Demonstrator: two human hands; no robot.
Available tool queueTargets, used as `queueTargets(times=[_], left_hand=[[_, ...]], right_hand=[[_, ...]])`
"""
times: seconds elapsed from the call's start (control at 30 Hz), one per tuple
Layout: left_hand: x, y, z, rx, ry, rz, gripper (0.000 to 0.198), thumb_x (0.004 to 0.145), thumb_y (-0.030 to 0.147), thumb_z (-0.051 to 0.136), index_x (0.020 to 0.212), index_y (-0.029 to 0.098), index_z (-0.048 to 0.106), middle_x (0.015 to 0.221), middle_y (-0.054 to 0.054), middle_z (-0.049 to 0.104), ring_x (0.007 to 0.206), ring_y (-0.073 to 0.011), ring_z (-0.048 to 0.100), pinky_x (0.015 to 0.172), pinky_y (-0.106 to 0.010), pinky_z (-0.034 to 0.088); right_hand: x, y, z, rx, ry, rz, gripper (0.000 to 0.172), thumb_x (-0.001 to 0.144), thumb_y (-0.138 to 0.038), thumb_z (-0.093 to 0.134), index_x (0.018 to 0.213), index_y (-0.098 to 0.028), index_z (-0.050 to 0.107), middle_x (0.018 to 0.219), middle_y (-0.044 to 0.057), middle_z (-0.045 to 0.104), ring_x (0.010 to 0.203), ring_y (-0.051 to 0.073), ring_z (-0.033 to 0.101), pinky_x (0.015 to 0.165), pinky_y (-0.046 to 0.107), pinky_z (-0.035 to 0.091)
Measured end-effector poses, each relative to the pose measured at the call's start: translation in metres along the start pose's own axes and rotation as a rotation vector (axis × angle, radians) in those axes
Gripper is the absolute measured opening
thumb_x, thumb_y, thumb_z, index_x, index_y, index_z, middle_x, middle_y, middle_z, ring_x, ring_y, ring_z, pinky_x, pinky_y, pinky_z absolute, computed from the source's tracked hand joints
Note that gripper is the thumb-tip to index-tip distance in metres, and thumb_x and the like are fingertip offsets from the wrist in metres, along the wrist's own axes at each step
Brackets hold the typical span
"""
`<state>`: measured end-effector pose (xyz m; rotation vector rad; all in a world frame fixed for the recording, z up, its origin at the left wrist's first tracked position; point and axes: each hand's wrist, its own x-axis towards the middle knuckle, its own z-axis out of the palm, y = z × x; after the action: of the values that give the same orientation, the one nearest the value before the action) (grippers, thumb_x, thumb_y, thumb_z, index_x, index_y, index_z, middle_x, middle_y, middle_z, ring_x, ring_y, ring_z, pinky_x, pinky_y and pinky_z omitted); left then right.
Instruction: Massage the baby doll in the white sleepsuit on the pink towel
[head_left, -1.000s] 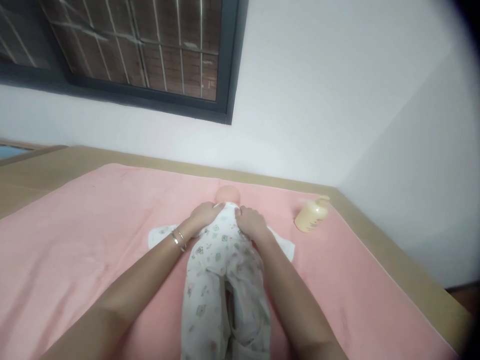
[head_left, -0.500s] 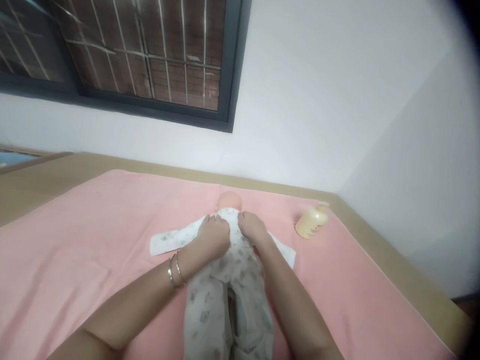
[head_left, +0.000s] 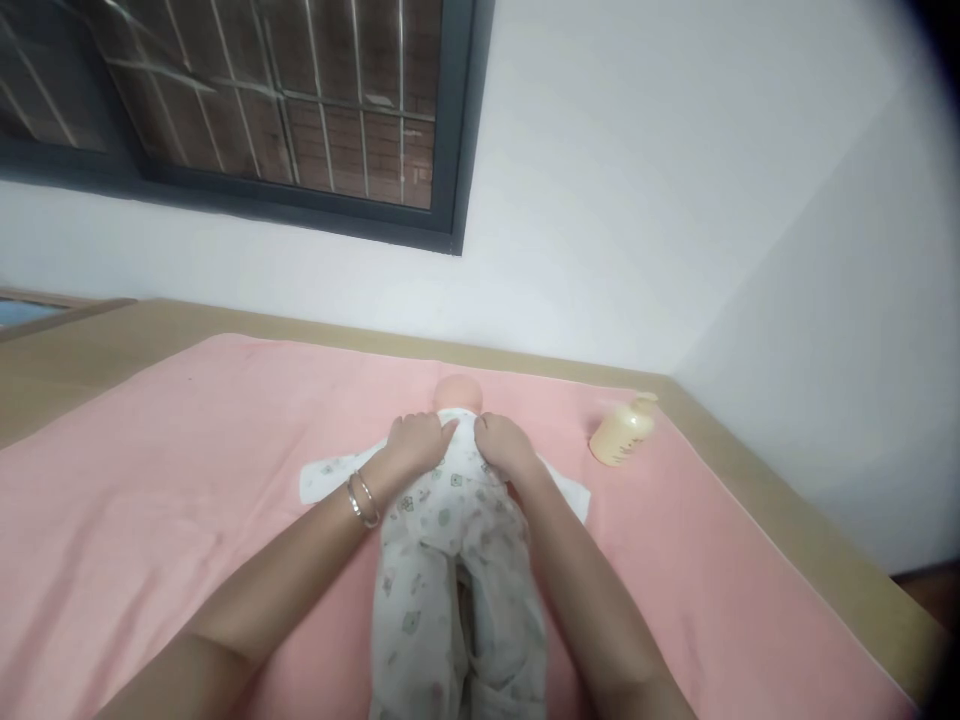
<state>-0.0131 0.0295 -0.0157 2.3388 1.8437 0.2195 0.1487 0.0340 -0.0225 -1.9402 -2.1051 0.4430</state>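
A baby doll (head_left: 457, 394) lies on the pink cloth with its bare, rounded head toward the wall. It wears a white baby outfit (head_left: 444, 510) with a small print; the sleeves spread out to both sides and the legs point toward me. At one shoulder, my left hand (head_left: 417, 442), below two silver bangles, is closed on the outfit beside the collar, its thumb lying on the chest. My right hand (head_left: 507, 446) is closed on the outfit at the other shoulder. The fingers under the fabric are hidden from view.
To the right, a pale yellow pump bottle (head_left: 624, 432) stands on the pink cloth (head_left: 187, 440). Wooden edging (head_left: 757, 480) borders the cloth along the white wall (head_left: 600, 200). A dark-framed window (head_left: 457, 150) with bars is at upper left.
My left hand has shifted slightly up to the shoulder and its thumb now shows, uncovering more of the chest print. My right hand stays at its shoulder. The view has moved slightly.
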Motion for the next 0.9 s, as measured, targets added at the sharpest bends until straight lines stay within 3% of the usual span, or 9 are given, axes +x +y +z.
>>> queueTargets(times=[0.17, 0.3, 0.4, 0.47, 0.7, 0.8, 0.9], left_hand=[[-0.014, 0.011, 0.002, 0.104, 0.111, 0.143, 0.056, 0.093, 0.050, 0.026, 0.108, 0.008, 0.060, 0.109, -0.020, 0.064, 0.101, -0.0308, 0.059, 0.088, -0.040, 0.039], [-0.001, 0.001, 0.000, -0.132, -0.003, 0.044, 0.068, 0.093, 0.058, 0.018, 0.107, 0.011, 0.064, 0.107, -0.018, 0.067, 0.099, -0.0295, 0.062, 0.084, -0.036, 0.042], [0.006, -0.011, -0.005, -0.376, -0.096, -0.053, 0.073, 0.090, 0.066, 0.017, 0.108, 0.013, 0.065, 0.109, -0.016, 0.068, 0.097, -0.0279, 0.064, 0.078, -0.032, 0.044], [0.005, -0.015, -0.008, -0.433, -0.116, -0.069, 0.073, 0.089, 0.066, 0.019, 0.109, 0.013, 0.065, 0.108, -0.015, 0.069, 0.095, -0.0276, 0.065, 0.077, -0.032, 0.045], [-0.017, -0.001, -0.014, -0.146, -0.027, 0.101, 0.050, 0.090, 0.049, 0.033, 0.108, 0.015, 0.064, 0.112, -0.014, 0.067, 0.102, -0.0272, 0.062, 0.086, -0.033, 0.042], [-0.017, -0.001, -0.010, -0.116, 0.010, 0.099, 0.054, 0.093, 0.049, 0.025, 0.105, 0.013, 0.064, 0.111, -0.016, 0.066, 0.099, -0.0278, 0.063, 0.085, -0.035, 0.042], [-0.007, -0.006, -0.005, -0.161, -0.006, 0.060, 0.064, 0.094, 0.052, 0.016, 0.105, 0.012, 0.064, 0.112, -0.016, 0.066, 0.101, -0.0278, 0.062, 0.085, -0.034, 0.042]], right_hand=[[0.011, 0.015, 0.005, 0.057, -0.013, 0.007, 0.050, 0.098, -0.032, 0.019, 0.107, -0.013, 0.064, 0.116, 0.014, 0.064, 0.103, 0.023, 0.059, 0.084, 0.029, 0.042], [-0.008, 0.001, 0.001, -0.047, 0.008, -0.048, 0.052, 0.098, -0.038, 0.020, 0.109, -0.010, 0.062, 0.111, 0.018, 0.064, 0.102, 0.026, 0.059, 0.086, 0.034, 0.041], [-0.022, -0.012, -0.003, -0.126, 0.035, -0.180, 0.045, 0.097, -0.034, 0.024, 0.106, -0.010, 0.062, 0.109, 0.018, 0.064, 0.103, 0.026, 0.057, 0.090, 0.034, 0.038], [-0.023, -0.014, -0.004, -0.111, 0.027, -0.191, 0.045, 0.097, -0.032, 0.024, 0.104, -0.011, 0.063, 0.109, 0.017, 0.065, 0.103, 0.025, 0.057, 0.090, 0.033, 0.038], [0.006, 0.012, -0.003, 0.025, -0.075, 0.094, 0.053, 0.097, -0.035, 0.019, 0.113, -0.010, 0.062, 0.120, 0.019, 0.061, 0.107, 0.027, 0.058, 0.086, 0.034, 0.042], [0.004, 0.011, -0.003, 0.011, -0.083, 0.112, 0.058, 0.098, -0.038, 0.015, 0.114, -0.008, 0.062, 0.118, 0.020, 0.062, 0.106, 0.028, 0.058, 0.086, 0.036, 0.042], [-0.012, -0.001, -0.005, -0.117, -0.067, -0.004, 0.054, 0.098, -0.039, 0.019, 0.111, -0.007, 0.061, 0.111, 0.021, 0.063, 0.101, 0.029, 0.059, 0.086, 0.039, 0.041]])
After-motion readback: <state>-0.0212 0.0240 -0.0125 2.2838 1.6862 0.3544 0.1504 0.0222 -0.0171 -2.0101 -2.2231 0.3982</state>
